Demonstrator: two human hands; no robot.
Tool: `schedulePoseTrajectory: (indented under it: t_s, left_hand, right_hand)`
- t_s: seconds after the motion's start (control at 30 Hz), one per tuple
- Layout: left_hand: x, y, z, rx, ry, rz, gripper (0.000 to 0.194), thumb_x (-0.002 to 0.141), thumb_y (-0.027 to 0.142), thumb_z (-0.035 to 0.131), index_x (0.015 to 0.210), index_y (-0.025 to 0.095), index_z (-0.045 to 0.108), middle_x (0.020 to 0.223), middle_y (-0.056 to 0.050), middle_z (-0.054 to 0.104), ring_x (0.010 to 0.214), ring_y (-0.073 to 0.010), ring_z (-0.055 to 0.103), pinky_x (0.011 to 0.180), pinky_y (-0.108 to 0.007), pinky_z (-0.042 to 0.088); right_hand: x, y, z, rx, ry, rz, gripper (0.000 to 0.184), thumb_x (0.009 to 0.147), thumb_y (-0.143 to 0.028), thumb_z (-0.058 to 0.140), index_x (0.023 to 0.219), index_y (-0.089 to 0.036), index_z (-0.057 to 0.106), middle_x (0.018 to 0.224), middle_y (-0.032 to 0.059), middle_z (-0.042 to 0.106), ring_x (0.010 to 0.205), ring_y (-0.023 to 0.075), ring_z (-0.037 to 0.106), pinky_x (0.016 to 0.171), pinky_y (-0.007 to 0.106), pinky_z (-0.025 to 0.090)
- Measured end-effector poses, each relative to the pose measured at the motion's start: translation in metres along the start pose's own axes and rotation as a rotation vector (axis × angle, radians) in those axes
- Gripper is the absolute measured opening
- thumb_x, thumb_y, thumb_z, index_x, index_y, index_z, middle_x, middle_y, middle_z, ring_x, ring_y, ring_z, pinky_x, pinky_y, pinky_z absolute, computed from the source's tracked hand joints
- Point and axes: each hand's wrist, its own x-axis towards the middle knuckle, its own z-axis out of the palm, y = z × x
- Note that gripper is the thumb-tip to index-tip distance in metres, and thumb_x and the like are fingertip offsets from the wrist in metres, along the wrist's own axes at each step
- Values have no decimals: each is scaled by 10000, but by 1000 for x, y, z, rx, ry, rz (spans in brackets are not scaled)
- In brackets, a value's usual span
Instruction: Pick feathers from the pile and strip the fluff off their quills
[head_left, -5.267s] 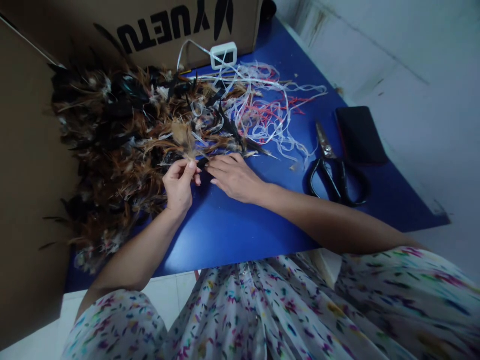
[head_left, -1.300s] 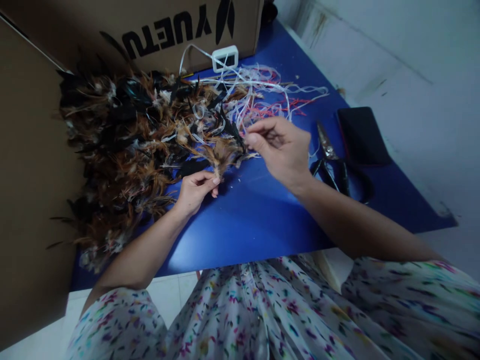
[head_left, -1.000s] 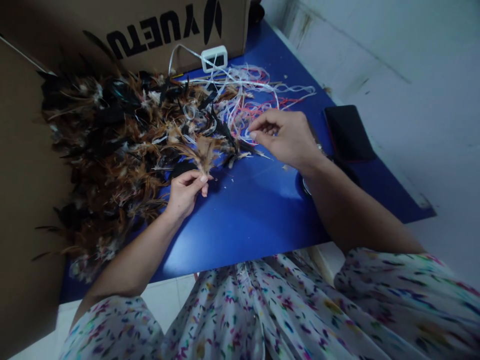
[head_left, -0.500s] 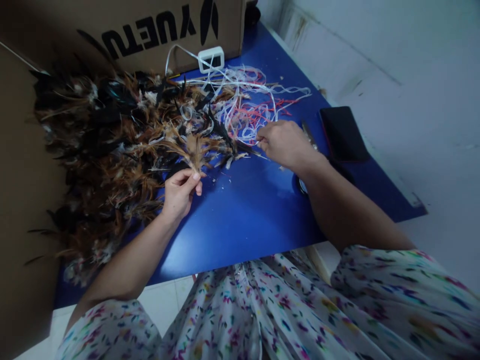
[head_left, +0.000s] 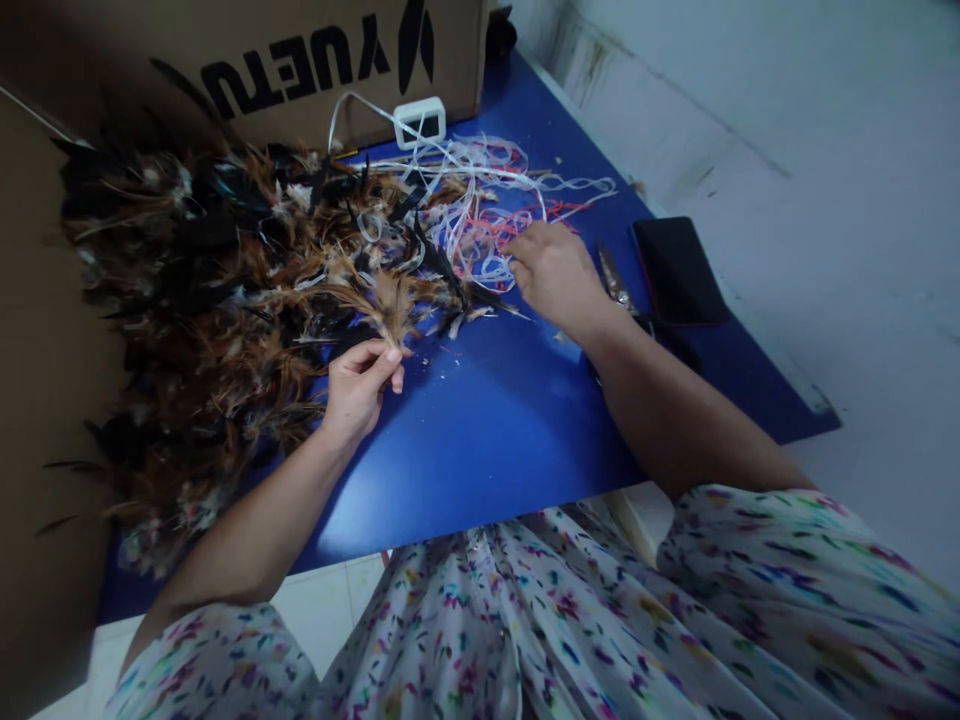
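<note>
Feather tuft point(head_left: 391, 305): light brown, fanned upward from the fingertips of the left hand point(head_left: 356, 392), above the table point(head_left: 480, 430) and in front of the feather pile point(head_left: 217, 290).
Left grip: pinched closed, thumb against the fingers, on the tuft's narrow base.
Right hand point(head_left: 559, 278): palm down, fingers bent, at the near right edge of the tangled strings point(head_left: 480, 235); the fingertips are partly hidden, so whether they grip a strand cannot be told.
Strings: white and red, loosely looped on the table to the right of the pile, some white strands lying across the feathers.
Feather pile: brown, black and whitish, spread over the table's left side.
Scissors point(head_left: 613, 275): just right of the right hand, blades visible, black handles mostly behind the forearm.
Flat black object point(head_left: 679, 270): beyond the scissors, near the table's right edge.
White device point(head_left: 420, 122): upright in front of the box, a white strand crossing it.
Cardboard box point(head_left: 459, 60): at the back, bearing upside-down black lettering.
Table: blue, with tiny pale bits near the left hand.
</note>
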Motion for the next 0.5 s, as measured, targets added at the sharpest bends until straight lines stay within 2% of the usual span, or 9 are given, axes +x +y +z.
schedulePoseTrajectory:
  t_s: [0.1, 0.27, 0.4, 0.5]
  left_hand:
    - [0, 1, 1, 6, 5, 8, 282, 648, 388, 887, 664, 161, 721, 652, -18, 699, 426, -46, 522, 435, -179, 406]
    - [0, 0, 0, -3, 0, 8, 263, 646, 374, 889, 668, 165, 730, 698, -22, 717, 430, -44, 531, 432, -179, 408]
    - [0, 0, 1, 1, 1, 10, 270, 645, 375, 889, 664, 163, 723, 722, -22, 722, 432, -42, 532, 431, -181, 413]
    - [0, 1, 1, 18, 1, 6, 291, 639, 393, 890, 666, 160, 717, 702, -20, 713, 433, -43, 525, 430, -182, 413]
  right_hand:
    - [2, -10, 5, -52, 16, 76, 319, 972, -208, 408, 1156, -160, 665, 1202, 152, 658, 1118, 315, 585, 898, 434, 480]
    - [6, -18, 11, -38, -22, 65, 244, 947, -192, 455, 974, -172, 697, 1112, 142, 685, 1056, 305, 612, 876, 425, 483]
    - [8, -14, 11, 110, 37, 91, 213, 903, -157, 476, 900, -178, 689, 1047, 135, 707, 1019, 283, 632, 883, 414, 484]
    - [8, -8, 7, 311, 143, 178, 183, 867, -168, 523, 905, -186, 701, 998, 98, 724, 921, 228, 657, 845, 368, 499]
